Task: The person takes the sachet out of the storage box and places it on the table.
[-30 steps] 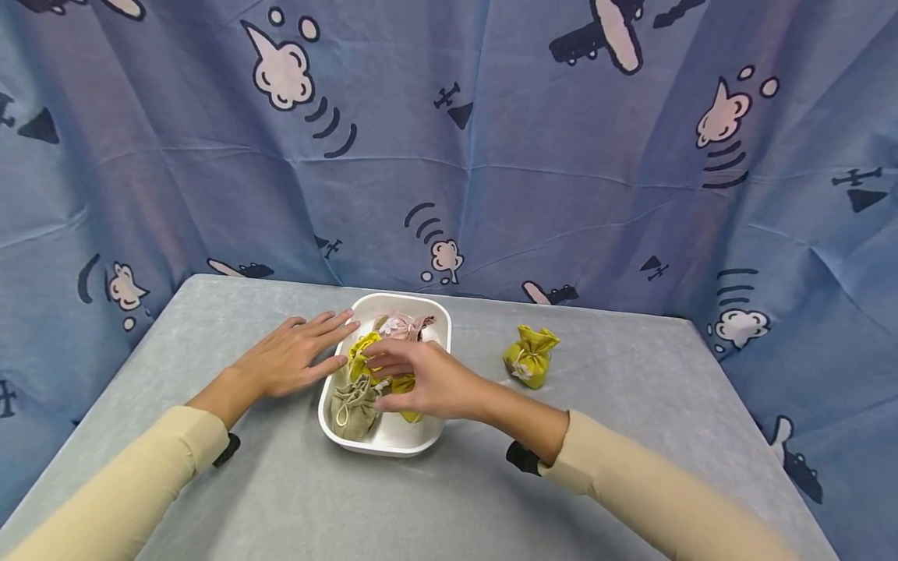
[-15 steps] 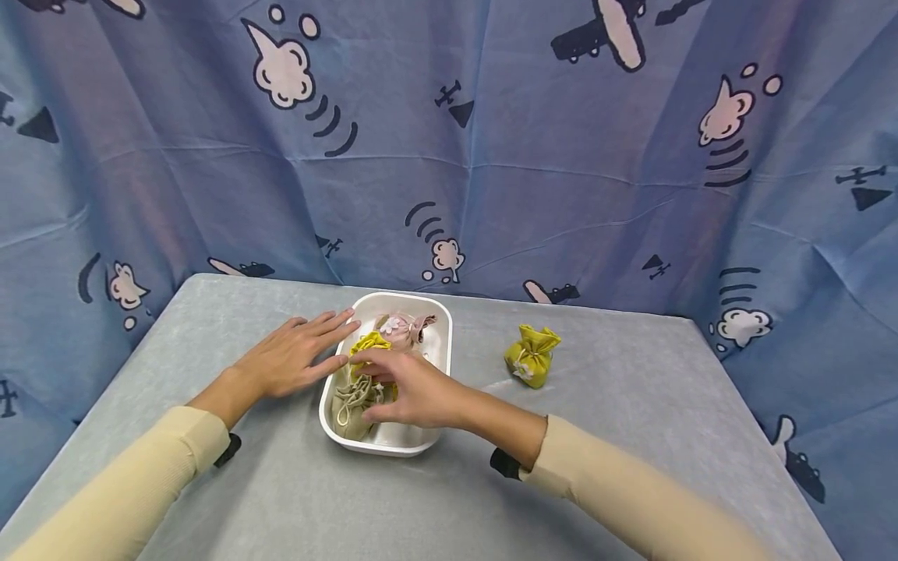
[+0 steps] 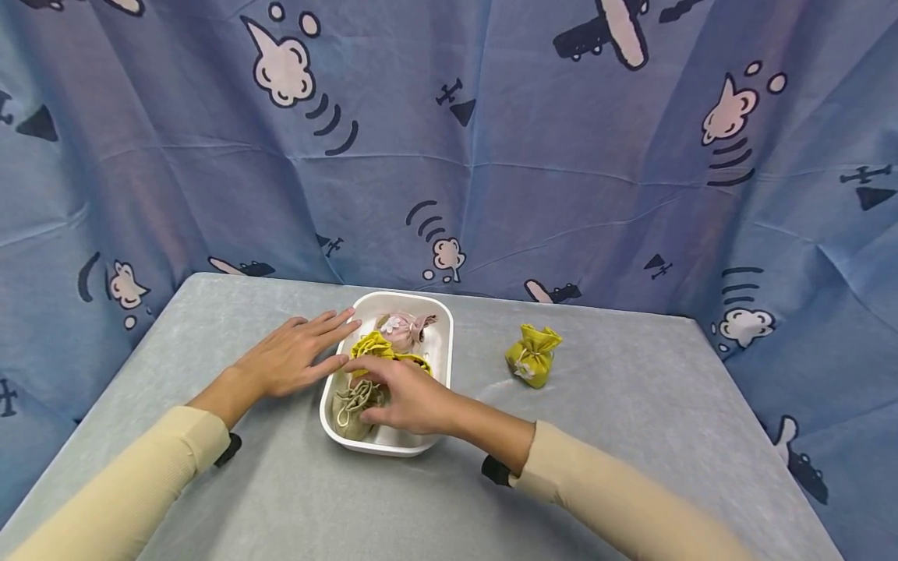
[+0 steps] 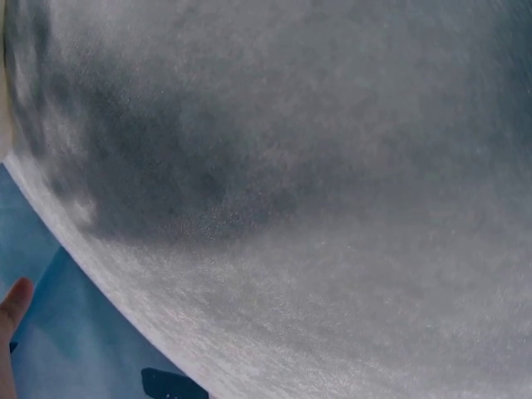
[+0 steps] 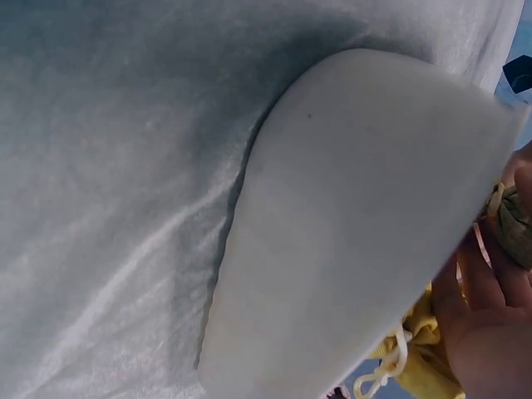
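Observation:
A white tray (image 3: 449,343) holds several small drawstring pouches. My left hand (image 3: 298,358) lies with fingers extended across the tray's left rim, its fingertips over the edge. Inside the tray, my right hand (image 3: 410,397) has its thumb and fingers curled around the grey-green pouch (image 3: 354,421) at the near left; the right wrist view shows this grey-green pouch (image 5: 514,224) between thumb and fingers. Yellow pouches (image 3: 372,343) sit in the tray's middle, partly hidden by the right hand. A pink pouch (image 3: 401,331) with a white flower is at the far end.
A yellow-green pouch (image 3: 531,358) with a white flower stands on the grey cloth-covered table (image 3: 631,405), right of the tray. Behind the table hangs a blue patterned curtain (image 3: 547,156). The tray's outer wall (image 5: 332,199) fills much of the right wrist view.
My right hand has shifted left and nearer within the tray, from the yellow pouches to the grey-green one. More of the yellow pouches shows behind it. My left hand has not moved.

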Demonstrator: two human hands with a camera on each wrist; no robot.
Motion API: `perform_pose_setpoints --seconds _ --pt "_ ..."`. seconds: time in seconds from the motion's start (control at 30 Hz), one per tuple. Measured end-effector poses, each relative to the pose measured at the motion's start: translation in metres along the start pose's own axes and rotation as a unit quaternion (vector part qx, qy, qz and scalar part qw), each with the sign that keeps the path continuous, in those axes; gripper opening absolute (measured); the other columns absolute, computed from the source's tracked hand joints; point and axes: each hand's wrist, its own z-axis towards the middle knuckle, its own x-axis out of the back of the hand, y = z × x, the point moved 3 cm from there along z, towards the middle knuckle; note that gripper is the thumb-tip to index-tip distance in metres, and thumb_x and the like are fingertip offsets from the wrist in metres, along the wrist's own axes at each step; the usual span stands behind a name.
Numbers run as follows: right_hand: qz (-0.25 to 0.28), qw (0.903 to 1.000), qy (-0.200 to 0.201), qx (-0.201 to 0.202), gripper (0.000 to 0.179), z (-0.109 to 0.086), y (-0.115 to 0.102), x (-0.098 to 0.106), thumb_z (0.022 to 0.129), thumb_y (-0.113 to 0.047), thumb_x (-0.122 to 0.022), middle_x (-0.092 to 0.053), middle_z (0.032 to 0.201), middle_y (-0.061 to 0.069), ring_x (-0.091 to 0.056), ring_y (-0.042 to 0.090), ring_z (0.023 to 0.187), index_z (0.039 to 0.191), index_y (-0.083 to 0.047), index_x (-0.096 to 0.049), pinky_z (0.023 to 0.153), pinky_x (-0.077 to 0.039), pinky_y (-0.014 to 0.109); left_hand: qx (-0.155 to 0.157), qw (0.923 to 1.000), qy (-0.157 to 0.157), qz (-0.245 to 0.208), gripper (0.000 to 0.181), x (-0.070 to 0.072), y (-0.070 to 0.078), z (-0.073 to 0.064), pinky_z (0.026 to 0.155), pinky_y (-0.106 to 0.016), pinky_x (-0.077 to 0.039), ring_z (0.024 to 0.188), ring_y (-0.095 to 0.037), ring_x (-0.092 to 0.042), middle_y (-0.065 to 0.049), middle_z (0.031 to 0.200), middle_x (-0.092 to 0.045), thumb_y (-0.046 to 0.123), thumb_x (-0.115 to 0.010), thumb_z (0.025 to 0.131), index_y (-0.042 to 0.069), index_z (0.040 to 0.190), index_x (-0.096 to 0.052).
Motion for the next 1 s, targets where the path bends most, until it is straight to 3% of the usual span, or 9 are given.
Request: perform_pose_setpoints --seconds 0.23,0.57,1.0 --pt "-0.042 0.9990 0.005 -0.015 0.061 0.0020 0.0013 -0.0040 0.081 -0.005 -0.080 -0.068 0.122 0.004 -0.063 0.013 0.109 0.137 -0.010 -0.057 0.097 -0.047 0.025 0.002 1.0000 -0.003 0.001 0.062 0.0005 0.0004 0.0003 0.107 -0.058 -0.034 0.146 -0.031 -0.031 -0.003 0.163 -0.026 0.049 -0.043 0.104 0.019 0.157 -0.033" --pt "-0.098 0.9949 0.026 -0.003 0.050 0.0020 0.0061 -0.0073 0.082 -0.005 -0.078 -0.071 0.117 -0.002 -0.065 0.008 0.098 0.129 -0.013 -0.065 0.087 -0.049 0.027 -0.001 1.0000 0.002 -0.001 0.062 0.0005 0.0002 0.0005 0.106 -0.059 -0.035 0.145 -0.032 -0.033 -0.004 0.162 -0.027 0.048 -0.045 0.104 0.018 0.157 -0.034" --pt "-0.092 0.9935 0.057 0.033 0.042 -0.0014 0.0078 -0.0062 0.082 -0.007 -0.079 -0.073 0.111 -0.003 -0.064 0.008 0.092 0.123 -0.012 -0.069 0.081 -0.050 0.026 0.001 1.0000 0.000 0.001 0.062 0.0006 0.0009 0.0006 0.106 -0.059 -0.035 0.145 -0.032 -0.032 -0.005 0.162 -0.027 0.047 -0.045 0.104 0.018 0.157 -0.034"
